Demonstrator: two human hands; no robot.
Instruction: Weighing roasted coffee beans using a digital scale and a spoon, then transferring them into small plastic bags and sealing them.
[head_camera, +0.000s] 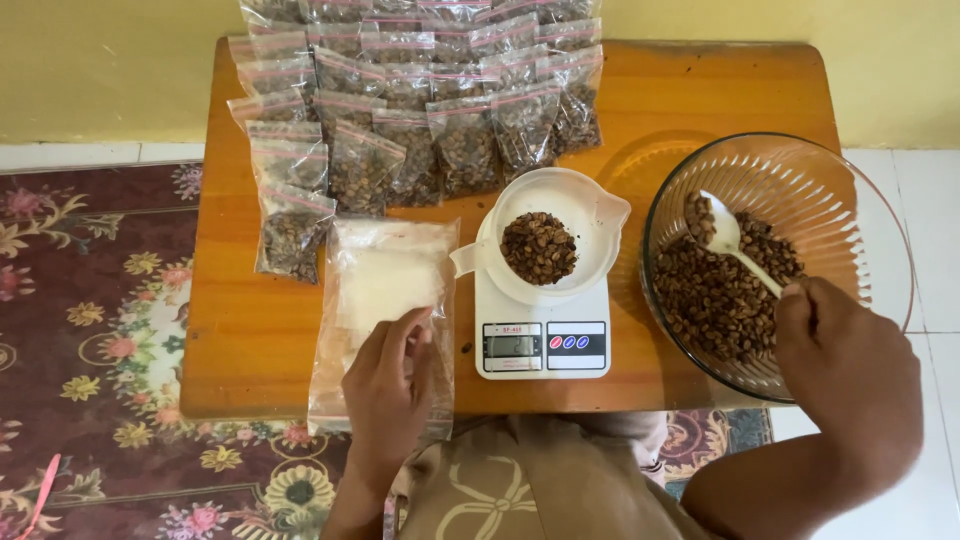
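Beans (715, 295) fill the near half of the glass bowl (860, 190) at the right end of our table (700, 100), and our white spoon (728, 240) lies on them, its scoop pointing far and left. Our right hand (845, 375) is closed around the near end of the spoon's handle, fingers (795, 305) curled tight over it, so the beans sit just beyond and to the left of our fingertips, under the spoon.

Left of the bowl we see a white scale (540, 340) carrying a white cup (590, 215) with a small heap of beans in its middle.

Our left hand (388, 385) rests on the near part of a stack of empty clear bags (375, 275), just left of the scale. Its fingers are bent loosely and touch the top bag; we cannot tell whether they pinch it or only press on it.

Filled bags (420, 100) of beans lie in overlapping rows across the far left part of the table. A patterned rug (90, 330) covers the floor on the left.
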